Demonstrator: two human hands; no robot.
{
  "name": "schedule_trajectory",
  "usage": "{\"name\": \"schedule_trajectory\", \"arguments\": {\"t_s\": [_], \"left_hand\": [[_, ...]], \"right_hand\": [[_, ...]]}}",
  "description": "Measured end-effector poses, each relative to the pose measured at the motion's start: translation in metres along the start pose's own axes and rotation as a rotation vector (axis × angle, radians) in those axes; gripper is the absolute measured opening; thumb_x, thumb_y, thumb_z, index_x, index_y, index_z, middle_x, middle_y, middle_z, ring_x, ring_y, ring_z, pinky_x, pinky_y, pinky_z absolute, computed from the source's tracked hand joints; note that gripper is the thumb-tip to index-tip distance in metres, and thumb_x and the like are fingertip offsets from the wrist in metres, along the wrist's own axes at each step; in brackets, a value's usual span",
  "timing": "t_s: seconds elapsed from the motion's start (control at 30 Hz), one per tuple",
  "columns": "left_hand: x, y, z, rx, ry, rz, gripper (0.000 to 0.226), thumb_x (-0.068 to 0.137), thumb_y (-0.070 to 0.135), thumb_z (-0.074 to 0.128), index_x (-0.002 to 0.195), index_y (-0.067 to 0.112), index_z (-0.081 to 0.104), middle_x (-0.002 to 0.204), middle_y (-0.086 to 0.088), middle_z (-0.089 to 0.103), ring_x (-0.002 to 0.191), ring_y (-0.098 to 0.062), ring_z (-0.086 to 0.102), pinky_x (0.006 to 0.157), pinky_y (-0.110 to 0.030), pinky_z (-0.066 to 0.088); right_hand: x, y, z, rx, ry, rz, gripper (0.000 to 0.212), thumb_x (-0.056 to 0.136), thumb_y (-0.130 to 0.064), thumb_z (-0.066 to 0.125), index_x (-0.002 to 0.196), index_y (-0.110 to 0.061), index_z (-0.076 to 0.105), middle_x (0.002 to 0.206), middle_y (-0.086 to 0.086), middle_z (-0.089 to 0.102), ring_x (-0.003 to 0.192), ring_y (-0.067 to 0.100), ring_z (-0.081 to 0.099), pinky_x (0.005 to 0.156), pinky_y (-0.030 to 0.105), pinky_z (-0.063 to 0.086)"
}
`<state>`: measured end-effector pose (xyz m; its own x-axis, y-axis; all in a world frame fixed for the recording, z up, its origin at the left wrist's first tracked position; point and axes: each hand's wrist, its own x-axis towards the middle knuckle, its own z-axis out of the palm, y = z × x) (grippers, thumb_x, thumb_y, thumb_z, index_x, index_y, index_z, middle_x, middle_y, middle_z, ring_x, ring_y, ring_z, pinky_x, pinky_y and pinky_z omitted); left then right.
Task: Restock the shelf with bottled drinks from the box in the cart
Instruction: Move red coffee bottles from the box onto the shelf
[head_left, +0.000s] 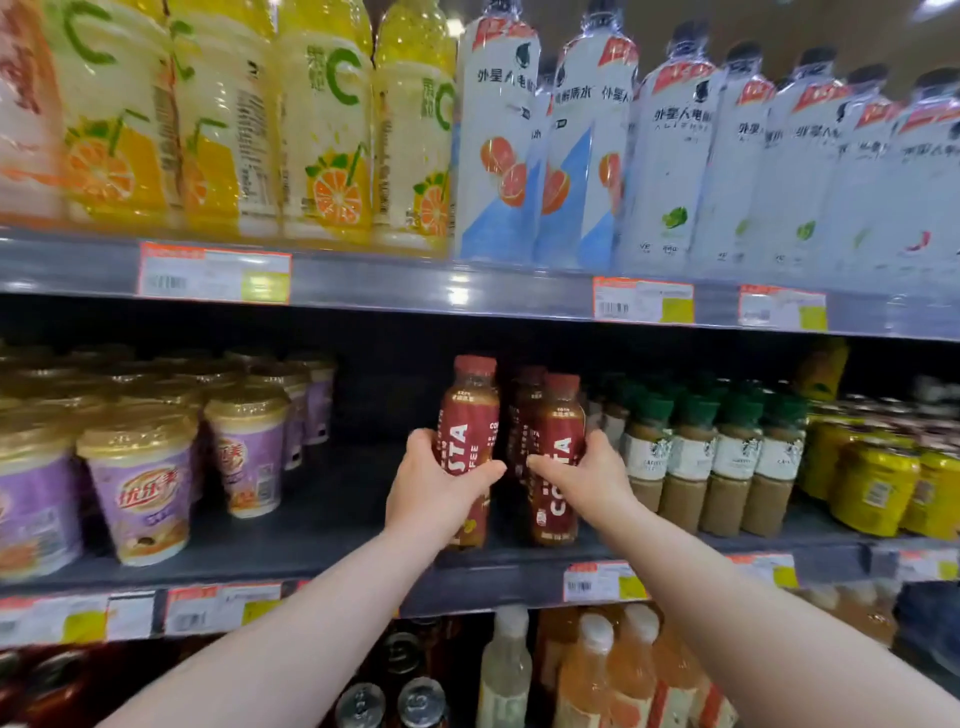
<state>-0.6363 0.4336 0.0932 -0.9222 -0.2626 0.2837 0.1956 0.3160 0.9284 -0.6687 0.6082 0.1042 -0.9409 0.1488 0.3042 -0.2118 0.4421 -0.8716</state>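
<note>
Two dark red coffee bottles with red caps stand at the front of the middle shelf. My left hand grips the left coffee bottle, which is upright with its base near the shelf edge. My right hand grips the right coffee bottle from its right side. More of the same bottles stand behind them. The cart and the box are out of view.
Purple milk-tea cups fill the middle shelf's left. Between them and the coffee bottles is a gap. Green-capped bottles and yellow bottles stand to the right. Orange drinks and white bottles line the top shelf. Cans and juice bottles sit below.
</note>
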Motion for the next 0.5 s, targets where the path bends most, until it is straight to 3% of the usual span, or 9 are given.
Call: {"name": "schedule_trajectory", "arguments": {"t_s": [0.1,0.23,0.37,0.5], "left_hand": [[0.007,0.0,0.012,-0.004,0.02,0.006,0.058,0.049,0.057,0.074,0.093,0.039,0.041,0.091,0.013,0.061,0.08,-0.008,0.062,0.073,-0.039,0.055],[0.015,-0.003,0.021,-0.002,0.06,0.026,0.061,0.043,0.059,0.072,0.092,0.037,0.043,0.088,0.012,0.063,0.079,-0.006,0.062,0.073,-0.036,0.054],[0.021,-0.01,0.027,0.023,0.098,0.024,0.062,0.042,0.059,0.072,0.092,0.036,0.044,0.088,0.012,0.063,0.079,-0.004,0.062,0.071,-0.032,0.053],[0.03,-0.017,0.036,0.096,0.124,0.011,0.066,0.052,0.052,0.078,0.102,0.03,0.041,0.093,0.011,0.06,0.083,-0.008,0.06,0.074,-0.036,0.054]], "right_hand": [[0.018,0.015,0.005,0.009,-0.039,-0.023,0.05,0.071,-0.025,0.08,0.107,-0.021,0.046,0.089,-0.008,0.06,0.08,0.009,0.059,0.069,0.022,0.045],[0.035,0.029,0.015,0.066,-0.063,-0.047,0.059,0.068,-0.023,0.082,0.113,-0.022,0.044,0.087,-0.016,0.055,0.078,0.0,0.055,0.063,0.015,0.041],[0.043,0.046,0.021,0.024,-0.124,-0.048,0.077,0.065,-0.025,0.084,0.126,-0.021,0.038,0.097,-0.014,0.052,0.088,0.006,0.053,0.077,0.023,0.043],[0.048,0.061,0.024,-0.027,-0.163,0.025,0.069,0.067,-0.032,0.082,0.122,-0.019,0.042,0.1,-0.006,0.057,0.088,0.011,0.055,0.077,0.026,0.045]]}}
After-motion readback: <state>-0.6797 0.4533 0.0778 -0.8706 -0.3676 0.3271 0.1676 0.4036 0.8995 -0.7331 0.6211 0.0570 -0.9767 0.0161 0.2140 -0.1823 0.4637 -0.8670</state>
